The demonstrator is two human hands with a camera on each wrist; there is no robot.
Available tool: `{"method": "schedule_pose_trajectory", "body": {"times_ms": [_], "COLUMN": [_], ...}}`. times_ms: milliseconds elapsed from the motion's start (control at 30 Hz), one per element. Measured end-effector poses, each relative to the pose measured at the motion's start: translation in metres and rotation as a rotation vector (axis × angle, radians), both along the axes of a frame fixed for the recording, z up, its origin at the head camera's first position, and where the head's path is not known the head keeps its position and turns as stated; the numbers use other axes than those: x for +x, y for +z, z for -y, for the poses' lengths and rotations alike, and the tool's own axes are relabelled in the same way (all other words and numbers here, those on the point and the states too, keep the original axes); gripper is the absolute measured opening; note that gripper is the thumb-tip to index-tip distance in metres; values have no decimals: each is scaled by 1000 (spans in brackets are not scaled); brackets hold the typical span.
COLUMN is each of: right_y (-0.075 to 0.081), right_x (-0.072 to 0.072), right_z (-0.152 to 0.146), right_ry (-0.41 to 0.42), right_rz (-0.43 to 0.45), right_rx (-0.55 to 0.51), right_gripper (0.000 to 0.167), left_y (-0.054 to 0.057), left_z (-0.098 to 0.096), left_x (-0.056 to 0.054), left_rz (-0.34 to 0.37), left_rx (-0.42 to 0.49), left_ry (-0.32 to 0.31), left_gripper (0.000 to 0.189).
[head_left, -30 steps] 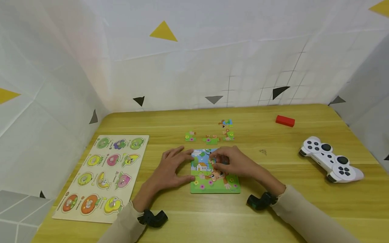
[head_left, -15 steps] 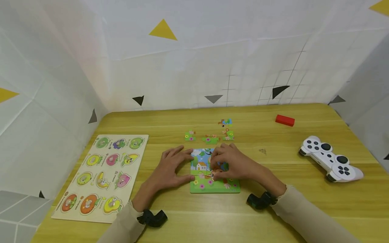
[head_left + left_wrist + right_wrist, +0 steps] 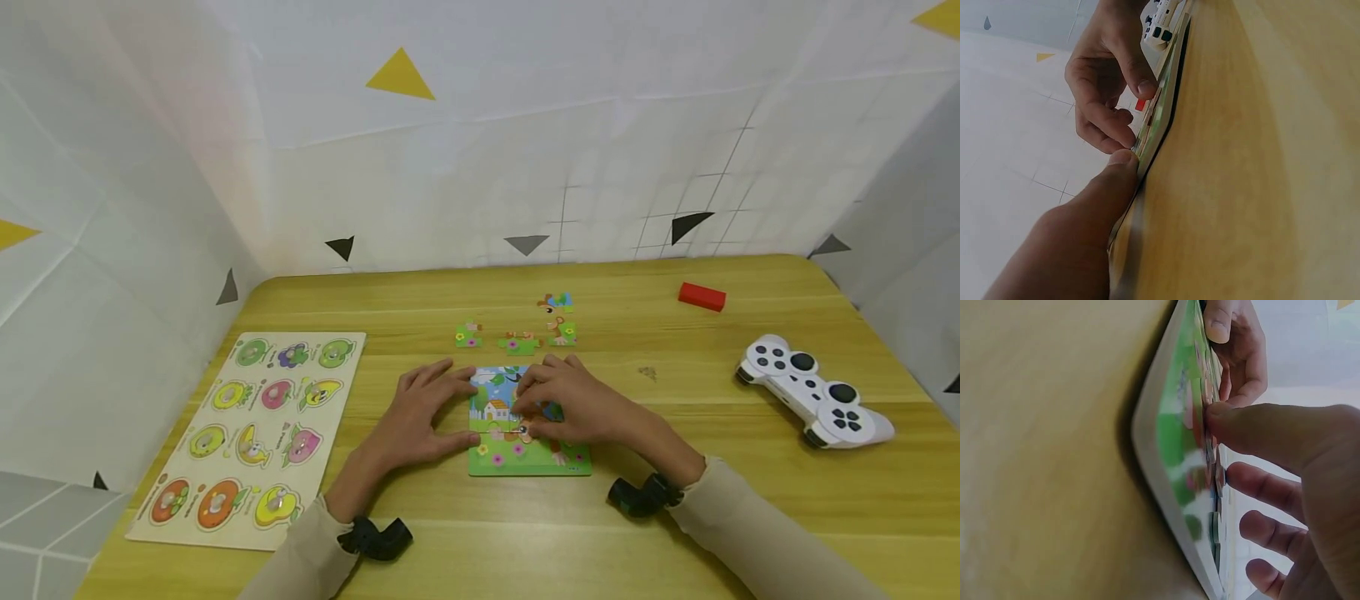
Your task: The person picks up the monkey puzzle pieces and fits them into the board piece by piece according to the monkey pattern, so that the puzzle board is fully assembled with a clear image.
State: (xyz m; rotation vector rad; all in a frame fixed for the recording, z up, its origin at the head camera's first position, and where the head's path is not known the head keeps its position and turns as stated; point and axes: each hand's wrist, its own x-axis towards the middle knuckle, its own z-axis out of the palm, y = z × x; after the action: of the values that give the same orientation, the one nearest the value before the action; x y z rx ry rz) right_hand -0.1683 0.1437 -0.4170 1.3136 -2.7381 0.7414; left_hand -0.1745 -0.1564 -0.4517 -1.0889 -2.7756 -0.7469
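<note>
A piece (image 3: 534, 422) was pinched by the right hand (image 3: 576, 407) over the puzzle (image 3: 525, 457) at table centre; the left hand (image 3: 420, 421), fingers spread, steadied its 9 o'clock edge. If pressed misaligned, neighbouring pieces could be dislodged.

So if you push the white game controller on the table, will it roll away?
Probably not. The white game controller lies flat on the wooden table on its two handles, so it would likely slide, perhaps turning a little. Its shell looks smooth and hard, so it should stay stiff when lifted and may feel slippery.
</note>
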Motion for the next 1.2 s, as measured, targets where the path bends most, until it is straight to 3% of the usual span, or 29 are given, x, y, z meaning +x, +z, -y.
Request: {"method": "schedule_pose_trajectory", "body": {"times_ms": [500, 1200], "right_y": [4, 1], "right_x": [3, 4], "right_z": [0, 3], "right_ry": [7, -23], "right_rz": [-44, -35], "right_rx": [53, 9], "right_gripper": [20, 18], "left_y": [0, 1], "left_z": [1, 0], "left_x": [0, -1], "left_rz": [7, 13], "left_rx": [-11, -6], "left_ry": [9, 2], "left_gripper": [62, 63]}}
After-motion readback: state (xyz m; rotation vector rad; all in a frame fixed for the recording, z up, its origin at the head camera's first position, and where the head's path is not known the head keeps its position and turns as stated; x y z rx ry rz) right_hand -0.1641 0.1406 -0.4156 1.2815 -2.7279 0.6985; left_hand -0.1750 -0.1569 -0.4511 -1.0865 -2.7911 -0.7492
